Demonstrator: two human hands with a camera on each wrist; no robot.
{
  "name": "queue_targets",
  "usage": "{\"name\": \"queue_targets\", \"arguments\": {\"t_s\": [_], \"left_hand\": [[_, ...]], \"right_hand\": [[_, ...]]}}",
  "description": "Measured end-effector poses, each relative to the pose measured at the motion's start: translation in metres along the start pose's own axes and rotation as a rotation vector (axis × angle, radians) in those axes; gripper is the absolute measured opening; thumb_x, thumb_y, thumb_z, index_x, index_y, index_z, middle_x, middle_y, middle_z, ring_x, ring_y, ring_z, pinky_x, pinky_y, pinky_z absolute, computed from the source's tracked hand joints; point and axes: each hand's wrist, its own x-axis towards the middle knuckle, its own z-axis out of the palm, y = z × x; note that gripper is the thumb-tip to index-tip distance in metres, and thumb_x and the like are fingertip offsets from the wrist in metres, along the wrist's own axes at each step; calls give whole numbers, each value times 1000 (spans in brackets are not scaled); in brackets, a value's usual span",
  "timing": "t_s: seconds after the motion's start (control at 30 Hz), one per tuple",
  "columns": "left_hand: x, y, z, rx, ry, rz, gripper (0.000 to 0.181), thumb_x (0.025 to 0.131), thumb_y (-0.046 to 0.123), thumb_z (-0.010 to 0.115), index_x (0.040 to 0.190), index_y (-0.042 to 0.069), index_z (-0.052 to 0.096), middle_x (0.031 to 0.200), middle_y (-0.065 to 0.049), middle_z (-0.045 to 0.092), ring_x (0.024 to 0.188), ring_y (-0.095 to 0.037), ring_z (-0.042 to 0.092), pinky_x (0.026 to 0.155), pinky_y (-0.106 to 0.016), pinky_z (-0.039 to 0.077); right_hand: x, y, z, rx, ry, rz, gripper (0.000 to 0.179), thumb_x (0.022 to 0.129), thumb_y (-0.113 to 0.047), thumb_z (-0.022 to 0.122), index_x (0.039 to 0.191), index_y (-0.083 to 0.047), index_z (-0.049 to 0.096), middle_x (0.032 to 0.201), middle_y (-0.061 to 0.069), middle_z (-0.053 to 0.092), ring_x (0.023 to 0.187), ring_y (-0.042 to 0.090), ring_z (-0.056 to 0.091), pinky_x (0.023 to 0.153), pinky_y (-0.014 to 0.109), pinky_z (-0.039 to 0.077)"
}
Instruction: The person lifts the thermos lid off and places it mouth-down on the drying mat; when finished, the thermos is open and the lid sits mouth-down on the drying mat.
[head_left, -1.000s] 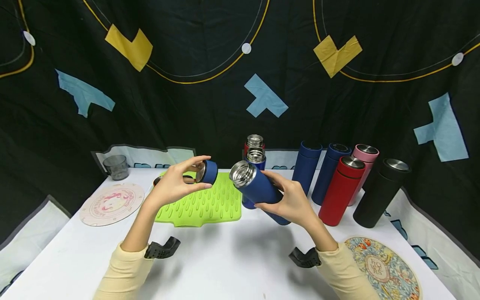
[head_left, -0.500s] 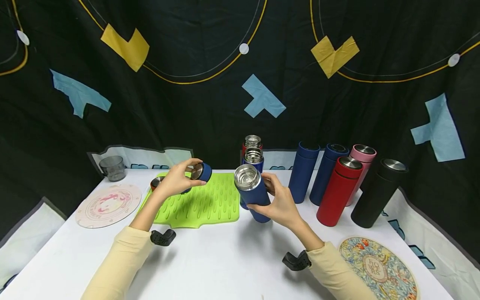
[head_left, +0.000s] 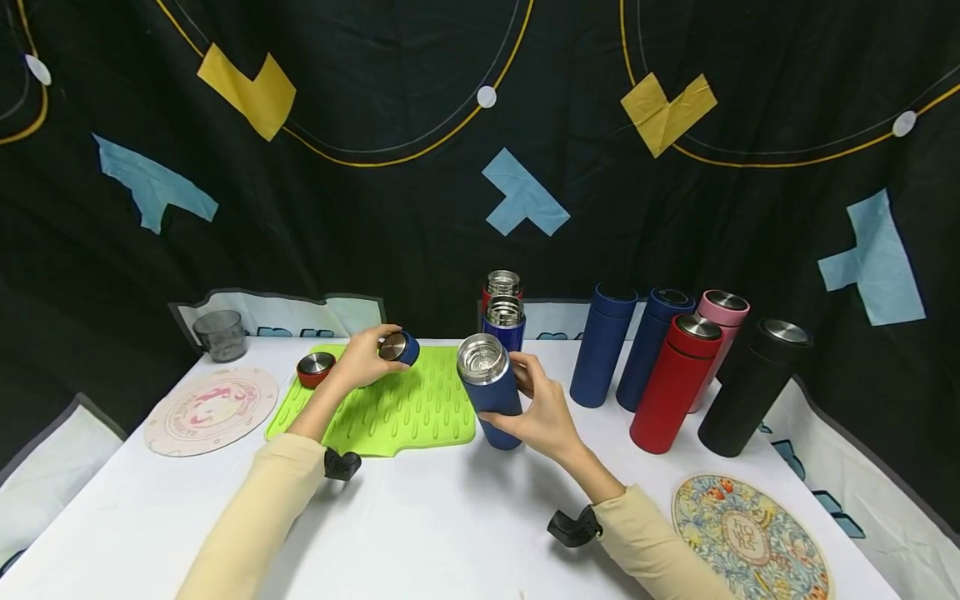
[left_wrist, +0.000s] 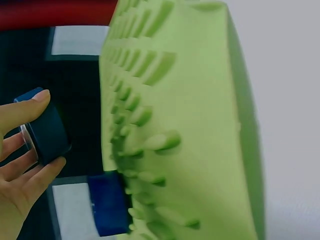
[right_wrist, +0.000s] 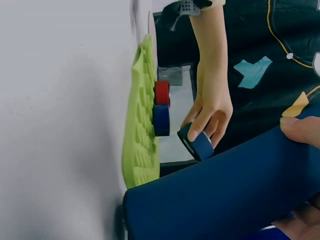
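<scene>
My left hand (head_left: pixel 362 358) pinches a dark blue bottle lid (head_left: pixel 398 348) with a steel top, held tilted over the green drying mat (head_left: pixel 442 417). My right hand (head_left: pixel 546 412) grips a matching blue thermos bottle (head_left: pixel 493 396) around its body. The bottle is uncapped, its steel mouth leaning left and toward me, its base close to the white table (head_left: pixel 420 517). A red lid (head_left: pixel 316 368) sits at the mat's left side. Beside it on the mat stands another blue lid (right_wrist: pixel 161 120), hidden behind my left hand in the head view.
Behind the held bottle stand an uncapped red bottle (head_left: pixel 503 283) and an uncapped blue bottle (head_left: pixel 508 332). Several capped bottles, among them a red one (head_left: pixel 675 387) and a black one (head_left: pixel 753 387), stand at right. Round mats (head_left: pixel 213 412) and a grey cup (head_left: pixel 221 335) lie outward.
The bottle in my right hand has swung more upright and come down toward the table. My left hand has drawn the lid slightly left and lower over the mat, exposing the red lid.
</scene>
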Motion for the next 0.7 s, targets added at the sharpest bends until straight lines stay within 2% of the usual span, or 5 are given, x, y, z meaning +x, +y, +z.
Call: {"name": "queue_targets", "arguments": {"t_s": [0.17, 0.33, 0.7], "left_hand": [[3, -6, 7, 11, -10, -31, 71, 76, 15, 83, 134, -7, 48, 129, -29, 52, 113, -43, 54, 93, -53, 47], [8, -13, 14, 48, -37, -52, 70, 77, 16, 82, 134, -9, 48, 126, -30, 54, 113, -43, 54, 94, -52, 46], [12, -11, 27, 99, -70, -71, 69, 77, 15, 81, 133, -11, 49, 126, -31, 55, 115, -44, 53, 94, -51, 46]], "right_hand": [[-2, 3, 5, 9, 41, 33, 75, 61, 9, 86, 123, 13, 44, 115, 28, 63, 106, 37, 63, 87, 44, 52], [-3, 7, 6, 26, 68, 112, 75, 63, 7, 86, 125, 11, 44, 114, 25, 65, 103, 35, 65, 87, 42, 54], [-7, 14, 10, 44, 165, 239, 74, 67, 2, 86, 127, 11, 44, 112, 26, 65, 103, 35, 65, 87, 44, 53]]}}
